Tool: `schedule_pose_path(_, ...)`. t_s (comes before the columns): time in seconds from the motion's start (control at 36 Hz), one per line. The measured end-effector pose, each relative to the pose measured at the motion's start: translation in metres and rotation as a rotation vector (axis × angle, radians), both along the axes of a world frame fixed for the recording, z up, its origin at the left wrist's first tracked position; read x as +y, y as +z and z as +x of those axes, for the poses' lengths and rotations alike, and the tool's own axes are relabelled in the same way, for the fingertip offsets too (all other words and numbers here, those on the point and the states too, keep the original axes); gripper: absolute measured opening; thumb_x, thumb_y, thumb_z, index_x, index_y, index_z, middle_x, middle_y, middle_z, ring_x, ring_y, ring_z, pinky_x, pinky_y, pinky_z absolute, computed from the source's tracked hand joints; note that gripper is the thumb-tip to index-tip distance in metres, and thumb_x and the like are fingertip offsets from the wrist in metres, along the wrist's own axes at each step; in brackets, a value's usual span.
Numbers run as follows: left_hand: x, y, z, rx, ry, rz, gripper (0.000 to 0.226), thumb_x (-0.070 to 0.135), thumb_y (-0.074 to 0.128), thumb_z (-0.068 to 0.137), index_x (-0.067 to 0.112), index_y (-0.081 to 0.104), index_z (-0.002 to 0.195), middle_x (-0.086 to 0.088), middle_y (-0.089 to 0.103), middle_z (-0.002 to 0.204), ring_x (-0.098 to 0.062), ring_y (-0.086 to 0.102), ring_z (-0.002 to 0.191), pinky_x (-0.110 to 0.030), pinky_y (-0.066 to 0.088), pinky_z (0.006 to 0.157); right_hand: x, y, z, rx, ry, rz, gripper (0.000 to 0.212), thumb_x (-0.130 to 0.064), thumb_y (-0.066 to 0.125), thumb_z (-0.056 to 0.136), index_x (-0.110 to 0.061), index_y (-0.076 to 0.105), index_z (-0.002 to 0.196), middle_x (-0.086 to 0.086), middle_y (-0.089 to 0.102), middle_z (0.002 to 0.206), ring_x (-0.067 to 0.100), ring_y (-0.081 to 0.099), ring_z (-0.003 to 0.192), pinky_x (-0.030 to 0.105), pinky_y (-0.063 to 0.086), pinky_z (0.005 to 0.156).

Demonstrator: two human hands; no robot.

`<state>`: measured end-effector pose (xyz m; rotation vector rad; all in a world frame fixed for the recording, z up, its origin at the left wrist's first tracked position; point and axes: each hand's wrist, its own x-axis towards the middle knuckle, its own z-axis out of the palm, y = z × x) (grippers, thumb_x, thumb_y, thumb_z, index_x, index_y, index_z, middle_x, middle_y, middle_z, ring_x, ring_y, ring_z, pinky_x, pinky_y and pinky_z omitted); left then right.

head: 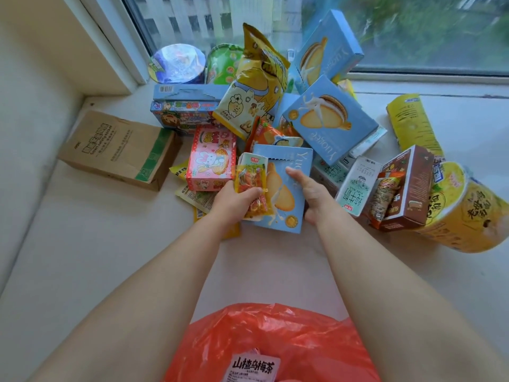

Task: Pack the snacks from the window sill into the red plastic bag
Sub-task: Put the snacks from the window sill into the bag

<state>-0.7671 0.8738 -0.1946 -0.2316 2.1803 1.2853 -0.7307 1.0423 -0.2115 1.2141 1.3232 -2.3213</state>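
Note:
A heap of snacks covers the window sill (91, 244). My left hand (234, 201) grips a small yellow-orange snack packet (249, 186) in front of a light blue biscuit box (283, 194). My right hand (311, 194) holds that box by its right edge, thumb on the front face. The red plastic bag (275, 343) lies at the bottom of the view between my forearms, with a labelled packet (254, 368) showing through it.
A brown cardboard box (118, 150) sits at the left. Two more blue biscuit boxes (330, 117), a yellow popcorn bag (256, 86), a pink box (212, 161), a milk carton (358, 186), a brown box (407, 186) and yellow noodle cups (468, 213) crowd the sill by the window (358, 28).

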Motion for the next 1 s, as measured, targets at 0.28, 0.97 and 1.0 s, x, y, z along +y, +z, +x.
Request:
schedule_pose_path(0.28,-0.003,-0.002,-0.001,-0.023,0.017,0.053,0.074,0.059,0.066,0.049,0.022,0.061,0.113,0.001,0.068,0.107,-0.021,0.064,0.100,-0.045,0.050,0.094,-0.005,0.006,-0.001,-0.001,0.065,0.061,0.068,-0.031,0.081,0.060,-0.009,0.061,0.121,0.018,0.069,0.110,0.038,0.067,0.099,0.054,0.053,0.086)
schedule_pose_path(0.97,-0.039,0.161,0.166,0.205,-0.064,0.384,0.031,0.027,0.072,0.072,0.020,0.062,0.100,0.001,0.069,0.089,-0.018,0.066,0.086,-0.036,0.056,0.079,-0.040,0.169,0.194,0.278,-0.190,0.540,0.092,-0.040,0.080,0.040,-0.001,0.051,0.118,0.016,0.066,0.110,0.031,0.067,0.096,0.048,0.055,0.083)
schedule_pose_path(1.0,-0.041,0.161,0.178,0.218,-0.068,0.354,0.036,0.032,0.071,0.069,0.019,0.063,0.101,0.000,0.070,0.090,-0.019,0.067,0.087,-0.036,0.056,0.079,-0.043,0.171,0.208,0.275,-0.195,0.550,0.090,-0.039,0.081,0.041,-0.001,0.051,0.117,0.015,0.066,0.109,0.030,0.067,0.095,0.048,0.055,0.083)
